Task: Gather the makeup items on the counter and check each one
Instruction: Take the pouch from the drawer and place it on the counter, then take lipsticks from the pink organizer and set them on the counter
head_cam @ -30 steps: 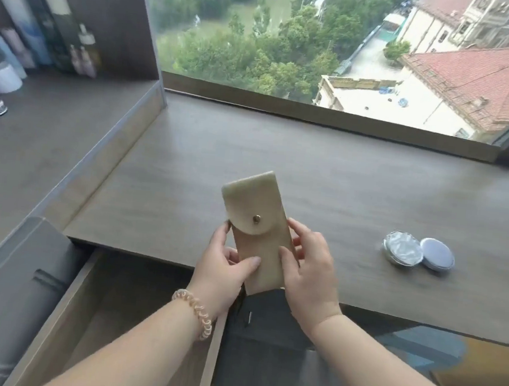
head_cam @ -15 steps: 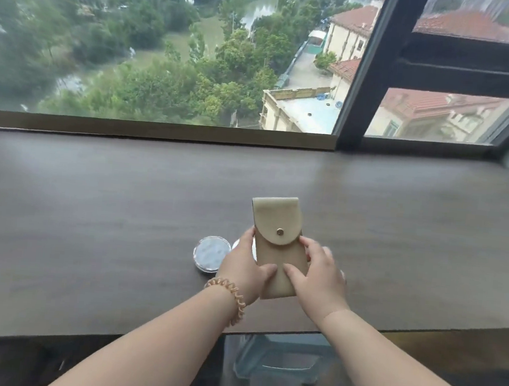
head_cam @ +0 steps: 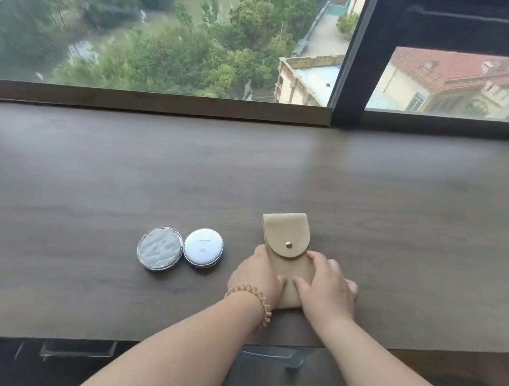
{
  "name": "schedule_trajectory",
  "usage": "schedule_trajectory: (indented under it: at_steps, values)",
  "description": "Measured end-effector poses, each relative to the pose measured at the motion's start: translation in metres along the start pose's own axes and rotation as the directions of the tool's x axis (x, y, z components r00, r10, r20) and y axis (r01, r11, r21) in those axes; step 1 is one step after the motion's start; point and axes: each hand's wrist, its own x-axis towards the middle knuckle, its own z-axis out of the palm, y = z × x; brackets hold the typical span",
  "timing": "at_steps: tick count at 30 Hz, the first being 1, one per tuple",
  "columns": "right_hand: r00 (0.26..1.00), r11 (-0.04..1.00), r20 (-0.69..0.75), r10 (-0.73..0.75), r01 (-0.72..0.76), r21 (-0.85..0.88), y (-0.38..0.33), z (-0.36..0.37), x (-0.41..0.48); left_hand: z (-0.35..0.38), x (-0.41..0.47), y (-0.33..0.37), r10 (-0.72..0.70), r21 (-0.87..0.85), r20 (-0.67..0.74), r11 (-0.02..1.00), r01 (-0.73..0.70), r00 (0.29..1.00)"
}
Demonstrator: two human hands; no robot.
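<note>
A beige pouch [head_cam: 287,242] with a snapped flap lies flat on the dark wooden counter [head_cam: 248,174], flap end pointing to the window. My left hand [head_cam: 255,277] grips its left lower side and my right hand [head_cam: 326,287] grips its right lower side, thumbs resting on top. Left of the pouch sit two round compacts side by side: a silver textured one [head_cam: 159,248] and a white one with small print [head_cam: 203,247]. They touch each other and lie apart from my hands.
A large window with a dark frame post [head_cam: 351,53] runs along the counter's far edge behind a low wooden sill [head_cam: 153,102]. Below the front edge, a stool [head_cam: 270,352] and a clear handle [head_cam: 77,351] show.
The pouch has gone from held upright above the drawer to lying on the counter to the right of the compacts. The view has swung right, and both hands still hold the pouch.
</note>
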Motion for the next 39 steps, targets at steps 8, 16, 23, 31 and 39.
schedule_trajectory:
  at_steps: [8,16,23,31,39]
  values:
    - [0.989,0.976,-0.102,-0.105,0.083,-0.199,-0.002,0.012,-0.003,0.006,0.002,-0.004,0.072,0.241,-0.091,0.969,-0.048,0.993]
    - [0.912,0.928,-0.182,-0.366,0.343,-0.148,-0.053,0.023,-0.005,-0.028,-0.014,-0.032,0.394,0.441,-0.391,0.874,-0.206,0.832]
    - [0.786,0.787,-0.04,-0.616,0.617,0.007,-0.175,0.046,-0.056,-0.124,-0.077,-0.129,0.167,0.421,-0.5,0.904,0.07,0.85]
    - [0.513,0.514,0.038,-0.858,0.855,0.071,-0.324,0.067,-0.18,-0.241,-0.203,-0.267,-0.092,0.238,-0.762,0.881,0.409,0.642]
    - [0.269,0.277,0.07,-0.961,0.948,0.156,-0.47,0.11,-0.347,-0.329,-0.335,-0.428,-0.205,0.109,-0.851,0.832,0.544,0.484]
